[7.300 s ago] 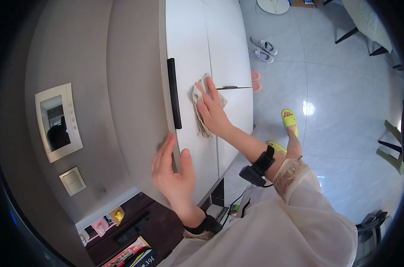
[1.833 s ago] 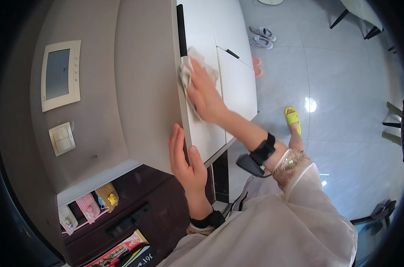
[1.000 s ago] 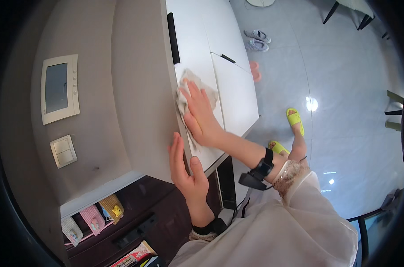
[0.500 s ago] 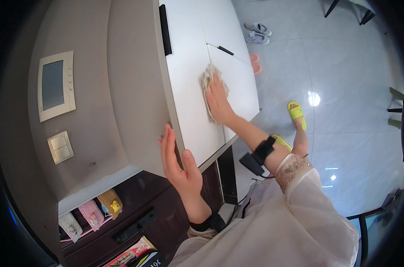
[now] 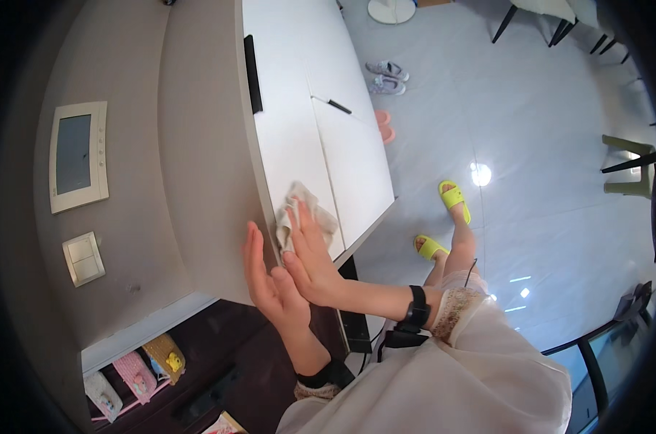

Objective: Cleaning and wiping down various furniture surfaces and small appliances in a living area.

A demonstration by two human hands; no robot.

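Observation:
My right hand (image 5: pixel 315 260) presses a crumpled beige cleaning cloth (image 5: pixel 322 211) against the white cabinet door (image 5: pixel 288 148), low down beside its grey edge. Its fingers reach over the cloth and hold it to the surface; part of the cloth is hidden beneath them. Just left of it, my left hand (image 5: pixel 274 289) is raised by the cabinet's grey side panel (image 5: pixel 205 166), fingers straight and thumb apart, with nothing in it. In this view the left thumb overlaps the right hand; whether they touch I cannot tell.
On the left wall are a screen panel (image 5: pixel 81 158) and a light switch (image 5: pixel 83 259). Small woven baskets (image 5: pixel 136 375) stand at lower left. Shoes (image 5: pixel 387 78) and pink slippers (image 5: pixel 385 126) lie on the tiled floor, right of the cabinet. Chair legs (image 5: pixel 503 25) show far right.
My right hand has drawn the cloth down and left across the white door, closer to my left hand. The whole view has shifted somewhat; my left hand stays by the cabinet edge.

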